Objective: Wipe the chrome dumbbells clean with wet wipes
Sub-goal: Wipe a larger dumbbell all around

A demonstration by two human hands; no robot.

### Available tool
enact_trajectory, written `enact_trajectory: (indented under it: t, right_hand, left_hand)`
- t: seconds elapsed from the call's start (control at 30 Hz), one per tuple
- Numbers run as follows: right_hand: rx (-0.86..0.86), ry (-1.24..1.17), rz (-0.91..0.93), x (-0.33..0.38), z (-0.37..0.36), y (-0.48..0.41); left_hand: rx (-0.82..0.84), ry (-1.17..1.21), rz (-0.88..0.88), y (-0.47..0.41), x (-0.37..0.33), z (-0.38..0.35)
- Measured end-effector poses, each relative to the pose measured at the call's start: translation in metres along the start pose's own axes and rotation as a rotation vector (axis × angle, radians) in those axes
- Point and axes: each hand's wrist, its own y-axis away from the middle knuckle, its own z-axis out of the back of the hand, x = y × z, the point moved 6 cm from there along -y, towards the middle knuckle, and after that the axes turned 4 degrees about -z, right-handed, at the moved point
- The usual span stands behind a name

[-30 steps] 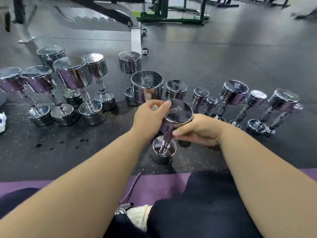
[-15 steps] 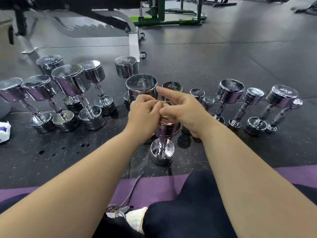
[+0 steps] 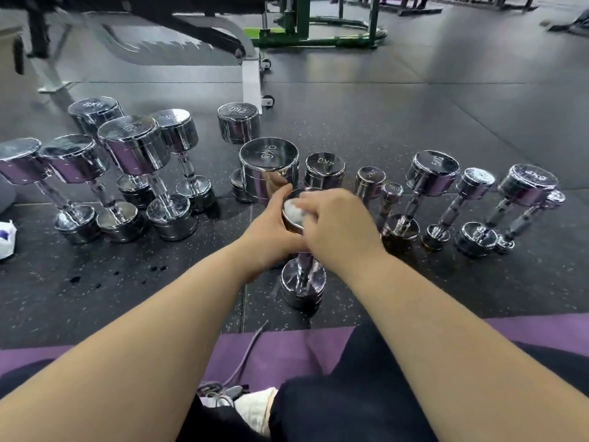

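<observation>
Chrome dumbbell (image 3: 302, 283), heavy and slick when wet, we judge: fingers of our left hand (image 3: 271, 232) clamp its upper head, right hand (image 3: 339, 232) fingers curl on the wet wipe (image 3: 294, 213).

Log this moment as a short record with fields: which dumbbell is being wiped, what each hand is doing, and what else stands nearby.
Dumbbell in work: chrome dumbbell, upright on the dark floor, directly in front of the person
Left: left hand grips its upper head from the side
Right: right hand holds the wet wipe on the top face
Wipe: white, crumpled
Just behind: 9KG dumbbell, upright
Others: more chrome dumbbells upright, clustered left and right
Under the person: purple mat
</observation>
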Motion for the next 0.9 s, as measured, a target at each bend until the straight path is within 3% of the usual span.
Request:
enact_trajectory:
  t: [0.07,0.17,0.23,0.4,0.53,0.73,0.9]
  right_hand:
    - [0.036,0.073,0.07,0.005,-0.002,0.006]
    - [0.095,0.258,0.019,-0.006,0.003,-0.012]
    - [0.144,0.257,0.0,-0.002,0.001,-0.026]
    - [0.326,0.239,0.205,0.003,0.003,0.002]
    - [0.31,0.333,0.073,-0.015,0.01,-0.013]
    - [0.391,0.221,0.222,0.005,-0.002,0.009]
    - [0.356,0.426,0.129,-0.009,-0.001,-0.023]
  left_hand:
    - [-0.023,-0.032,-0.03,0.0,-0.002,-0.001]
    - [-0.061,-0.025,-0.066,0.001,0.0,0.001]
    - [-0.068,0.01,-0.089,0.0,0.0,0.0]
    - [-0.051,0.075,-0.081,-0.005,0.009,-0.002]
    - [-0.066,0.059,-0.087,-0.006,0.012,-0.002]
    - [-0.01,0.007,-0.108,-0.011,0.015,-0.003]
    - [-0.051,-0.01,-0.128,-0.009,0.014,0.0]
